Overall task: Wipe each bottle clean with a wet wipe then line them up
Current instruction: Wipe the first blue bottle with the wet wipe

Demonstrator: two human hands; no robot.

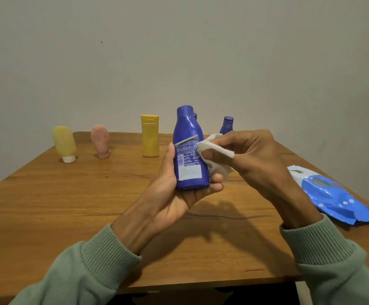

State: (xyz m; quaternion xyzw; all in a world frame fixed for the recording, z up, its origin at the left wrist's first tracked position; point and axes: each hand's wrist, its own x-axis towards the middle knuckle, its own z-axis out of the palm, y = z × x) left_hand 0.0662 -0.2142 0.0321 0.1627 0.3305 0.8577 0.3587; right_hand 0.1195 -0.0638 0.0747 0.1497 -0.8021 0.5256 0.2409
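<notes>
My left hand grips a blue bottle upright above the table, its printed label facing me. My right hand pinches a white wet wipe and presses it against the bottle's right side. At the table's far edge stand a pale yellow tube, a pink tube and a yellow bottle. Another blue bottle stands behind my right hand. The tip of a third blue bottle peeks from behind the held one.
A blue and white wet wipe pack lies at the right edge of the wooden table. A plain wall rises right behind the table's far edge.
</notes>
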